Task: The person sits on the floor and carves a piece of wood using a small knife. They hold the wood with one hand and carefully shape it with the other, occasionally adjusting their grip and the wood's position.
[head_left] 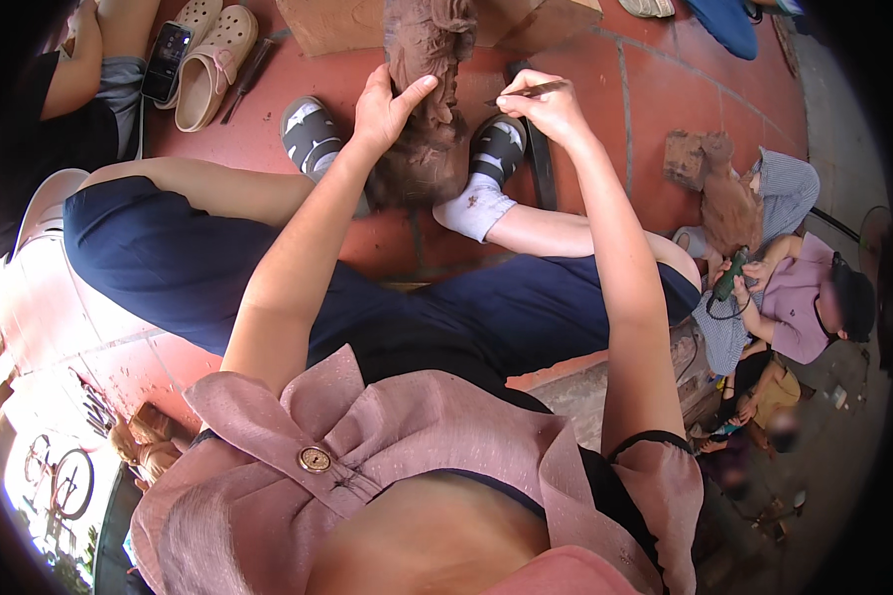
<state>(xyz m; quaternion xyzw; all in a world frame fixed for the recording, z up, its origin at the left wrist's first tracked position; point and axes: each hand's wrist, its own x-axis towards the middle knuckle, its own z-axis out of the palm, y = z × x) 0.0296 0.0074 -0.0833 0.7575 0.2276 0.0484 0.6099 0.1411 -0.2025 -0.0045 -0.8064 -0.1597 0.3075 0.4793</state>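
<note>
A brown carved figure [422,164] stands on the floor between my feet, its upper part cut off by the top of the picture. My left hand [385,111] rests against the figure's left side, fingers behind it and thumb lying across the front. To the right of the carving, my right hand [550,111] pinches a thin dark carving tool [534,90] like a pen. The tool's tip points left toward the figure, with a small gap that I cannot judge exactly.
A wooden block [332,25] lies behind the carving. Beige clogs [211,84], a phone [167,61] and a dark-handled chisel [248,81] are at the upper left, beside a seated person. At right, another person holds a green power tool [732,275] near a reddish carving [729,203].
</note>
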